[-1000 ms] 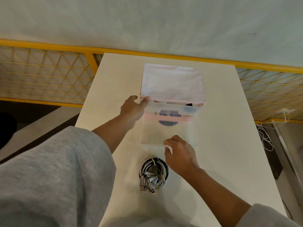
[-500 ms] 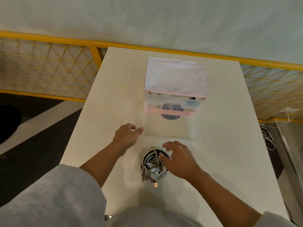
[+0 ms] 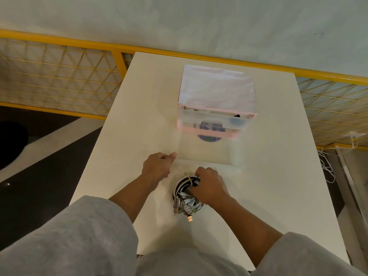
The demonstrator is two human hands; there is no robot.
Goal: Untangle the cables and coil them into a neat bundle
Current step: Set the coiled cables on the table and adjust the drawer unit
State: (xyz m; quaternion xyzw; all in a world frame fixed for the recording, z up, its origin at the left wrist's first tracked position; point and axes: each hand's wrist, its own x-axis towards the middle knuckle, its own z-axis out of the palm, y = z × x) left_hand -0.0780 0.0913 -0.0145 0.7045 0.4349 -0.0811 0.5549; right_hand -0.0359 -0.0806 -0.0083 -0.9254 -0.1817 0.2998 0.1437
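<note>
- The left hand (image 3: 157, 166) is resting on the white table (image 3: 123, 136), fingers loosely curled, holding nothing.
- The round coil of white and grey cables (image 3: 184, 198) is lying on the table close to the person, already wound, with its plugs spilling out.
- The right hand (image 3: 209, 186) is gripping the coil's far side; the coiling looks done.
- The clear plastic drawer (image 3: 229, 156) is sitting pulled out just beyond, probably waiting for the bundle.

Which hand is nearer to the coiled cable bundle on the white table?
Right. The right hand grips the cable bundle at its top right; the left hand is apart, up and left of it.
</note>
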